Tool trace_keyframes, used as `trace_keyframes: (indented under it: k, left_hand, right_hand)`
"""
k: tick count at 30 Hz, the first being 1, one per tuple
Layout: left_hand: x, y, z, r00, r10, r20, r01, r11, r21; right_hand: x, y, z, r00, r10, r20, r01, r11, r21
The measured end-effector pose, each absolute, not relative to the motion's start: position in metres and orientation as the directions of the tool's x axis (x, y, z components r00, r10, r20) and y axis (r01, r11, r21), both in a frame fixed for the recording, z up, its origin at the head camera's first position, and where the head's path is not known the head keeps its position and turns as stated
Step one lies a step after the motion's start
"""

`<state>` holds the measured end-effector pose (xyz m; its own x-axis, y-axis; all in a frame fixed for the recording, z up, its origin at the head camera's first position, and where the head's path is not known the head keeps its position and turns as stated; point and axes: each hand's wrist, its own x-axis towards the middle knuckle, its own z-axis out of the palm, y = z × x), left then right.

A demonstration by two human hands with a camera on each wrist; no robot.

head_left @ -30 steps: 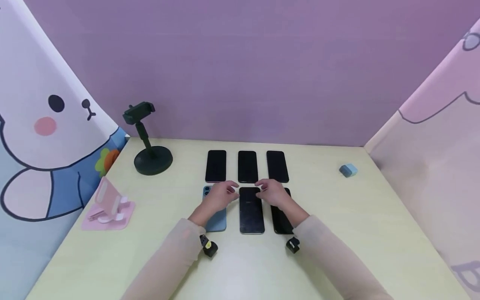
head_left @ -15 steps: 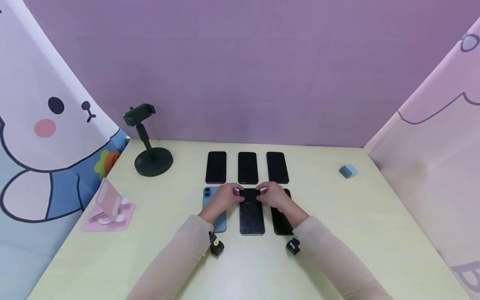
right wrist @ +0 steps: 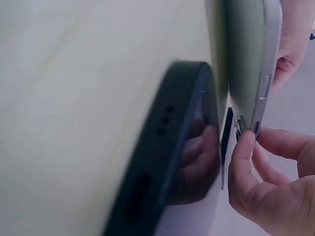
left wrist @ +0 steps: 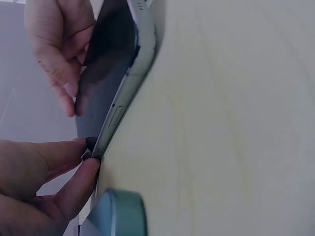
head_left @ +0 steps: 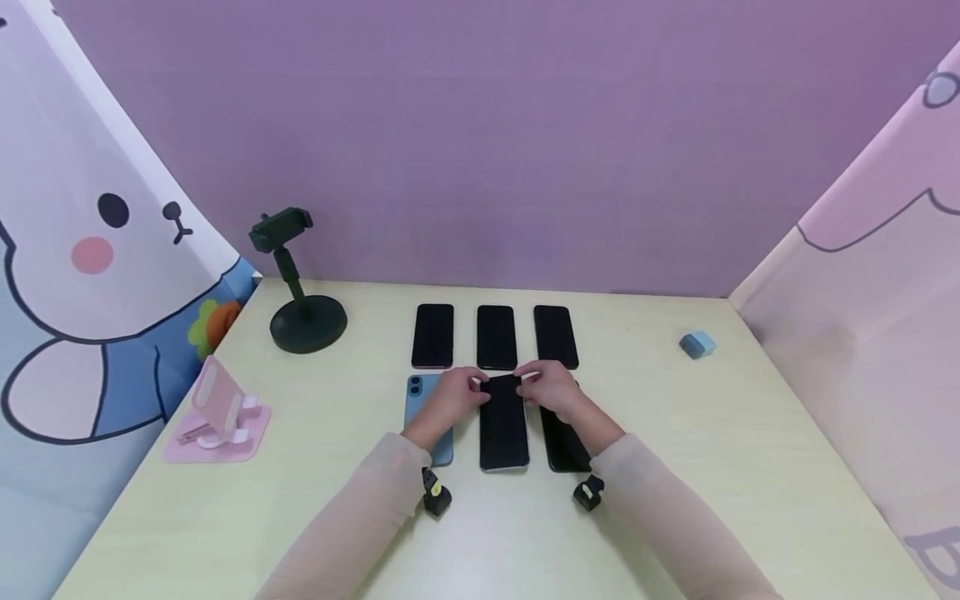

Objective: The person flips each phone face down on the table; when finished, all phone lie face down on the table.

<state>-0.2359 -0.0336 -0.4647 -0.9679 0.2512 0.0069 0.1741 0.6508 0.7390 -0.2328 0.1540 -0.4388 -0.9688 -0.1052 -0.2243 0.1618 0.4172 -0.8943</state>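
Observation:
A black-screened phone (head_left: 504, 429) with a pale metal edge sits in the middle of the front row. My left hand (head_left: 450, 396) pinches its far left corner between thumb and fingers, and my right hand (head_left: 551, 387) pinches the far right corner. In the right wrist view the pale back of this phone (right wrist: 246, 59) shows, its far end raised off the table. Below my left forearm and hand lies a blue phone (head_left: 442, 446), partly hidden. Under my right hand is another black phone (head_left: 564, 446), also partly covered.
Behind the hands lie three dark phones in a row: left phone (head_left: 432, 336), middle phone (head_left: 497, 337), right phone (head_left: 556, 337). A black phone stand (head_left: 307, 323) and a pink folding stand (head_left: 217, 425) are at left. A small blue block (head_left: 697, 344) lies at far right.
My left hand has moved right onto the middle phone's corner, and my right hand has closed on the other corner. The phone's far end has risen slightly.

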Motion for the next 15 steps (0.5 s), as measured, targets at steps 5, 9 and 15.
trace_keyframes:
  k: [5,9,15]
  left_hand:
    - [-0.232,-0.028,-0.467,-0.969,0.245,0.025,0.179,0.629,0.757]
    - [-0.228,-0.024,-0.468,-0.968,0.247,0.049,0.185,0.563,0.806]
    - [-0.22,-0.017,-0.467,-0.972,0.234,0.021,0.105,0.353,0.93]
  right_hand:
    - [-0.233,0.156,-0.435,-0.98,-0.114,-0.165,0.121,0.32,-0.94]
    - [-0.228,0.156,-0.428,-0.982,-0.136,-0.129,0.097,0.226,-0.969]
    - [-0.227,0.156,-0.429,-0.984,-0.136,-0.115,0.1,0.108,-0.989]
